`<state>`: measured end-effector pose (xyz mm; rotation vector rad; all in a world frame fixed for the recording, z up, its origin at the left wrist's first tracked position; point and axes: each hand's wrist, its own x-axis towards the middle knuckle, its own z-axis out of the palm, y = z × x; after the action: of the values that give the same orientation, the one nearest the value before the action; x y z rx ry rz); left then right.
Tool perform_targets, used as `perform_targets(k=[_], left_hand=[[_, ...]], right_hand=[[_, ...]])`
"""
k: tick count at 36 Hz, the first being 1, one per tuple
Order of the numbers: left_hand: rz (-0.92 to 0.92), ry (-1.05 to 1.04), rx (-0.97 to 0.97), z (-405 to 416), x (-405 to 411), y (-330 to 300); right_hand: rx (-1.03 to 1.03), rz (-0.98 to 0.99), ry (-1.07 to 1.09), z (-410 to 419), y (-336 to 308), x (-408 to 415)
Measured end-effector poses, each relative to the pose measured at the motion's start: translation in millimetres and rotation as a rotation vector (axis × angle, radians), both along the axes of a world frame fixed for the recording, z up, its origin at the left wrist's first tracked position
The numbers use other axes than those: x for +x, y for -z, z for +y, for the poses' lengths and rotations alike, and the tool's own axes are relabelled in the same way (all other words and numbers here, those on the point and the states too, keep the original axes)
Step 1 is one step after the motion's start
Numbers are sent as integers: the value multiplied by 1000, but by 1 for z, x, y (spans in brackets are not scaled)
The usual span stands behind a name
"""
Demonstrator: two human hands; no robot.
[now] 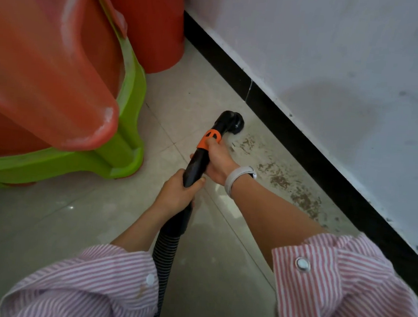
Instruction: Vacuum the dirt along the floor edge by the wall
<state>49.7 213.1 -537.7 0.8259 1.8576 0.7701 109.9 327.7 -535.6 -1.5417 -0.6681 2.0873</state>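
Observation:
A black vacuum wand [197, 165] with an orange collar [209, 139] points away from me, its round brush nozzle [234, 122] down on the pale tile floor close to the black skirting [292, 130]. My right hand [219, 163] grips the wand just below the collar, thumb on the orange part. My left hand [177, 193] grips the wand's lower end where the ribbed hose [163, 260] begins. Brown dirt [284, 179] is scattered along the floor edge to the right of the nozzle, stretching back toward me.
Stacked orange and green plastic stools [69, 112] stand close on the left. An orange bucket [151, 23] sits in the far corner by the wall. The white wall [335, 68] runs diagonally on the right. Open tile lies between the stools and the skirting.

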Motion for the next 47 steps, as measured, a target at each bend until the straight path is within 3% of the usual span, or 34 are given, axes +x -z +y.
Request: perform_targets(k=[14,28,47], left_hand=[[132,-40,-80,-71,29,-5],[199,0,-117,-93,53,-31],[178,-30,-52,-102,67,5]], right_hand=[[-60,120,-95,-65,4,29],[-103,261,-156,-87,-13,74],[-38,114,-90,-95,17,74]])
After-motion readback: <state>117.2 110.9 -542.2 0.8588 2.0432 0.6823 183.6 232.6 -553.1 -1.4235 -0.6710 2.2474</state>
